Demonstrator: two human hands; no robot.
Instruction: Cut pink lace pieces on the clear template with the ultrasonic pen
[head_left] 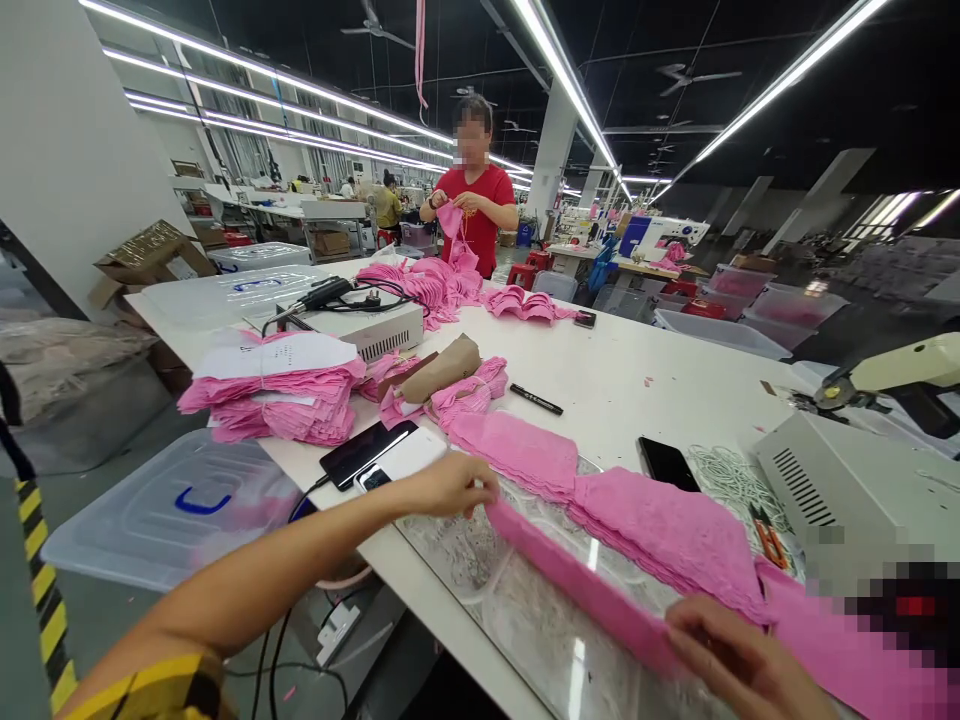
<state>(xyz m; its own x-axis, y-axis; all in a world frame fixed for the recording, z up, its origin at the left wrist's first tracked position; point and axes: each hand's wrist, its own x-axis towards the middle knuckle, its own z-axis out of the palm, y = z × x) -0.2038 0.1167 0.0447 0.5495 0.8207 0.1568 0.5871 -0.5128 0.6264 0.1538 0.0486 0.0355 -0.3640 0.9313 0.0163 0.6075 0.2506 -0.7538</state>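
Between my two hands a long, narrow pink fabric piece (581,582) is stretched over a clear plastic sheet (525,625) at the table's front edge. My left hand (454,485) pinches its far end, fingers closed. At the near end my right hand (739,655), a little blurred, has its fingers closed on the fabric. Just beyond the strip lie stacked pink fabric pieces (667,535), with another pink stack (517,450) farther left. More pink fabric (847,640) lies beside my right hand.
A white phone (412,455), black phone (667,463), marker (536,399), scissors (769,538) and white cord (735,480) lie around the stacks. Tied pink bundles (277,390) and a grey box (382,325) stand left. Across the table, a person in red (476,215) handles pink fabric.
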